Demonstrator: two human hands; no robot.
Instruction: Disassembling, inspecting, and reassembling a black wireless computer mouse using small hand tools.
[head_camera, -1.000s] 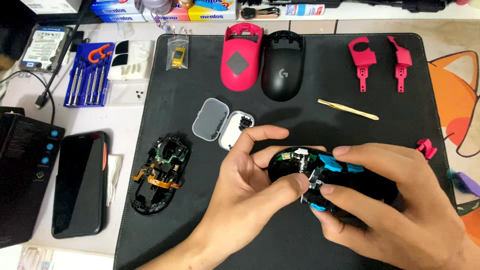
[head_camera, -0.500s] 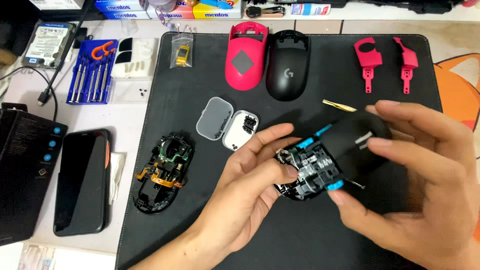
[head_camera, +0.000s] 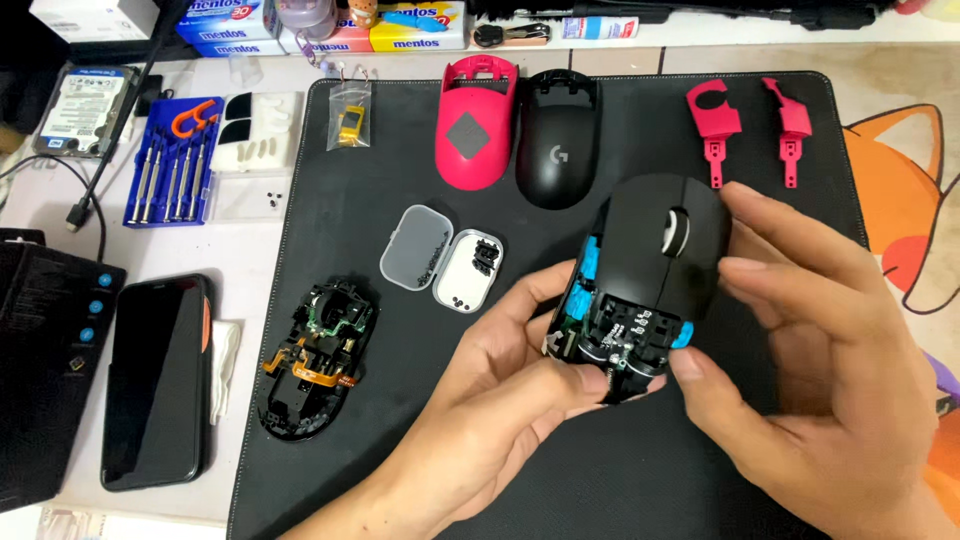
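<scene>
Yellow and blue candy boxes (head_camera: 415, 28) behind the black mat (head_camera: 400, 150)

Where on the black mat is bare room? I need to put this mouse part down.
Bare mat lies along the near edge, below both hands, and between the yellow bagged part and the grey open screw case. The far edge, with the pink shell and black shell, is crowded.

desk (head_camera: 250, 215) | black mat (head_camera: 620, 480) | phone (head_camera: 155, 380) | screwdriver set (head_camera: 170, 165) | hard drive (head_camera: 80, 110) | black box (head_camera: 45, 360)
</scene>
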